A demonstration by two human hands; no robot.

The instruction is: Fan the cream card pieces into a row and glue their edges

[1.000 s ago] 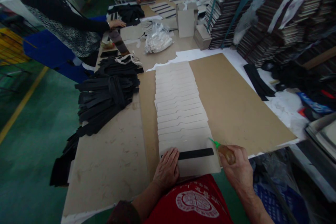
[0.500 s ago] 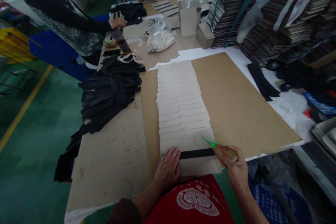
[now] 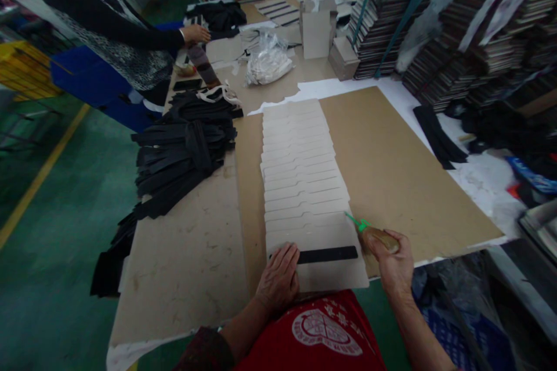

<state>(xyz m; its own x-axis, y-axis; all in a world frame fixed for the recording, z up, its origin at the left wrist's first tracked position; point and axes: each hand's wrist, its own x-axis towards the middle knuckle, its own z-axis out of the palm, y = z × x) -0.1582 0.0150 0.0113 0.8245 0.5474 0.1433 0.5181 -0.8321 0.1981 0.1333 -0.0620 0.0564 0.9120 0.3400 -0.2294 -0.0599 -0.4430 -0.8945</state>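
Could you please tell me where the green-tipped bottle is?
The green-tipped bottle is in the right hand, beside the overlapping grey cards' right edge.

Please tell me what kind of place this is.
Probably a small factory workshop: overlapping card pieces on the worktable, a heap of black strips and tall stacks of sheets suggest it.
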